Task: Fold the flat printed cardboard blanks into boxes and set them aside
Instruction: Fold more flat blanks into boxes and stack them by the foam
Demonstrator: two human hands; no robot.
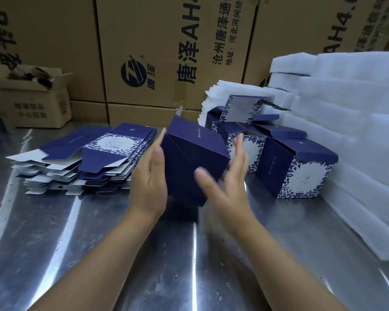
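Steel tabletop point(99, 243): stack of flat blanks point(81, 158) at centre left, within reach. Left hand point(151, 182), fingers straight, braces the blue box point(193, 158) held up at frame centre; right hand point(229, 189), fingers spread wide and blurred, flanks its other side. Finished boxes point(296, 171) are parked centre right, out of the way.

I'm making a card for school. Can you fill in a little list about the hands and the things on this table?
Held thing: dark blue box, tilted, above the table
Left hand: flat against the box's left side
Right hand: fingers spread at its right side, blurred
Flat blanks: stacked at left
Folded boxes: standing at right, flaps open
Behind: white foam sheets, brown cartons
Table: shiny metal
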